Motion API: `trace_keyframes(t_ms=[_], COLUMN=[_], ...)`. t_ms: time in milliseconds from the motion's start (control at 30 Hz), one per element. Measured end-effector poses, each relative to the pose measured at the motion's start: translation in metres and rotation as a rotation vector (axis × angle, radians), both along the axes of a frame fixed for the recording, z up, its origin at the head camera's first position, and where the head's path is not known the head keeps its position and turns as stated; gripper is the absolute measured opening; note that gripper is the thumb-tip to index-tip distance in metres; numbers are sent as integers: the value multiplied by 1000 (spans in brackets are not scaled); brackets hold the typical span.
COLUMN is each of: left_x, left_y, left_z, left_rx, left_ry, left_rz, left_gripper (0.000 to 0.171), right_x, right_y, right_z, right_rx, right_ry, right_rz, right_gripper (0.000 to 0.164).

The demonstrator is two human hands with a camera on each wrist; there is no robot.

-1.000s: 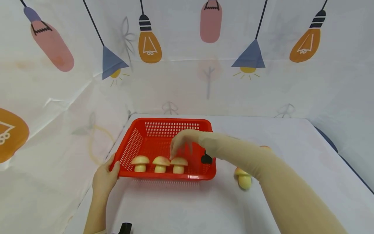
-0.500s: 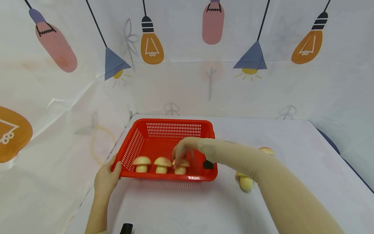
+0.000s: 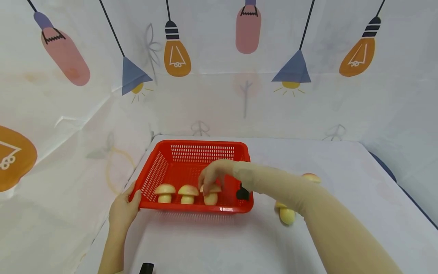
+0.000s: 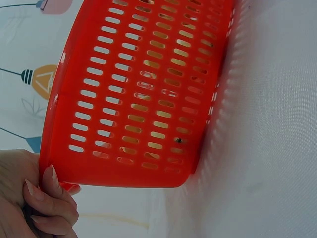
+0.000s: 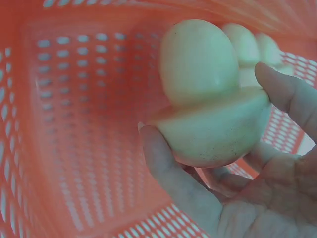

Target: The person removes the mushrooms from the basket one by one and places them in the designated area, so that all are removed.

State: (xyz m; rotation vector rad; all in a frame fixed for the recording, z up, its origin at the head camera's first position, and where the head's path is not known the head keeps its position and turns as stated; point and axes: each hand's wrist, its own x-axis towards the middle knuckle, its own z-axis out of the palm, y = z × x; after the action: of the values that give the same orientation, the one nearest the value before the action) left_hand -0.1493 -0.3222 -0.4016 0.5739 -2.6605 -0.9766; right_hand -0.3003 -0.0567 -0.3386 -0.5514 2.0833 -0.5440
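A red plastic basket (image 3: pixel 164 206) with slotted walls stands on the white table. My left hand (image 3: pixel 122 211) grips its left rim, and the left wrist view shows curled fingers (image 4: pixel 52 206) at the corner. Along the basket's front wall sit toy mushrooms with pale stems: a left one (image 3: pixel 165 194), a middle one (image 3: pixel 188 195) and a right one (image 3: pixel 211 198). My right hand (image 3: pixel 213 174) reaches into the basket and holds the right mushroom. In the right wrist view, thumb and fingers pinch that mushroom's cap (image 5: pixel 213 134) from both sides. Its underside is out of sight.
Right of the basket, another mushroom (image 3: pixel 287 216) lies on the table, partly behind my right sleeve (image 3: pixel 308 194). A further mushroom (image 3: pixel 311 177) shows just beyond the sleeve. A patterned white cloth (image 3: pixel 219 95) hangs at the back and left.
My right hand has come down from just above the right mushroom and taken hold of its cap. That mushroom has shifted slightly and leans a little. My left hand keeps its grip on the rim.
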Motion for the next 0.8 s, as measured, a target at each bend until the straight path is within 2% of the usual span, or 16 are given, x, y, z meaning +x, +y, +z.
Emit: trace_keyframes(t_ms=[33,133,233,433,800], left_x=[0,0,-1,-1,-1], left_y=[0,-1,-1,-2,-2], left_z=[0,0,0,0,0], left_rx=[-1,-8,-14,-22,-1], left_ry=[0,2,6,6,-11], left_rz=[-1,5,6,-1,-1], left_gripper=[50,50,50,50,50], right_x=[-4,-13,-18,-18,-21], right_y=[-2,-6,-7,6,37], right_z=[1,5,10,22,42], right_rx=[-2,-7,-13,-67,-113], right_ry=[8,-3,-22,-1,-6], right_rz=[57,155,201,203,173], right_gripper=[38,38,36,32,42])
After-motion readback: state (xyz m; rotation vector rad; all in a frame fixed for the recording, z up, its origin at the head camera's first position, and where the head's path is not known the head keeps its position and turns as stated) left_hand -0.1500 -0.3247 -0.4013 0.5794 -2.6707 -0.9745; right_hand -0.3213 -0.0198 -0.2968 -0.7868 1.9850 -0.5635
